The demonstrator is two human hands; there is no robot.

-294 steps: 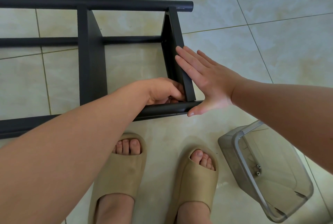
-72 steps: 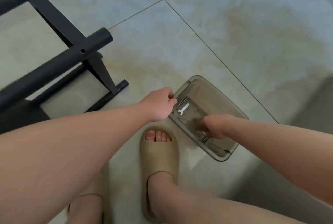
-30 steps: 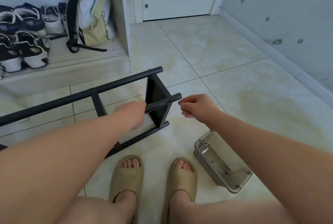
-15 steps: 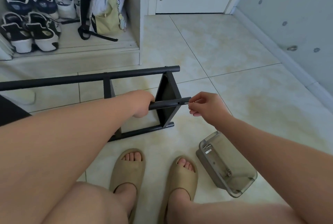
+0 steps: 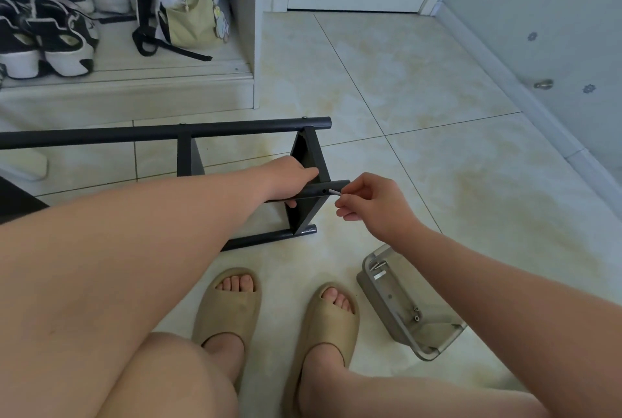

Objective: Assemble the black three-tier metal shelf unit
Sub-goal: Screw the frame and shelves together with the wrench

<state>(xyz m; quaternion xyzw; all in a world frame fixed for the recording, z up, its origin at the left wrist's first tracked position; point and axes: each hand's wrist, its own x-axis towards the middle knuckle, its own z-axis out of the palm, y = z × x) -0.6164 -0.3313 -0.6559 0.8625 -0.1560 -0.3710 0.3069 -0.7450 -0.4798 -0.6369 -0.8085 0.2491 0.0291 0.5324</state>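
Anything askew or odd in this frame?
The clear bin by the right foot lies tipped on its side, screws and a small wrench resting on its lower wall. The shelf frame lies on its side too, likely just mid-assembly.

One black metal shelf frame [image 5: 235, 131] shows three round tubes [image 5: 266, 240] and two flat panels [image 5: 314, 152]. At the frame are one left hand [image 5: 292, 178], one right hand [image 5: 373, 209] and one small silver screw [image 5: 334, 192]. Right of it sits one clear grey plastic tray [image 5: 378, 298] holding two small bolts [image 5: 416, 314]. Below it are two beige foam slides [image 5: 229, 310]. Beyond it is one pale green backpack [image 5: 192, 14].
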